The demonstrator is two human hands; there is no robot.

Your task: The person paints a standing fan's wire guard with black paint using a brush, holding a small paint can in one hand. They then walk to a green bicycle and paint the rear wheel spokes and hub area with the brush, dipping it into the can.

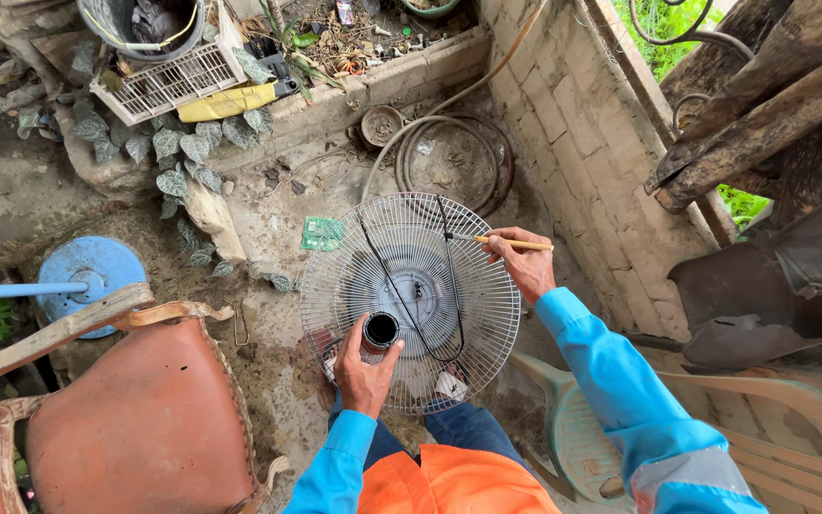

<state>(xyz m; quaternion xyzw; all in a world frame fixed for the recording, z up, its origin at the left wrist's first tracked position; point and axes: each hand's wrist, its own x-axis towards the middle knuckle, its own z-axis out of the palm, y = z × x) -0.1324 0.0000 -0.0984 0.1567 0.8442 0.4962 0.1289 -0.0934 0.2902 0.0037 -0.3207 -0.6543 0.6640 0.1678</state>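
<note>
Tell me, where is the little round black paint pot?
In the head view, the small round black paint pot sits low in the middle, gripped by the left hand against the round white wire fan guard.

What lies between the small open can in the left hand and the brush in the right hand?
In the head view, the round wire fan guard spans the stretch between the can and the brush, with a black cable looping across it.
</note>
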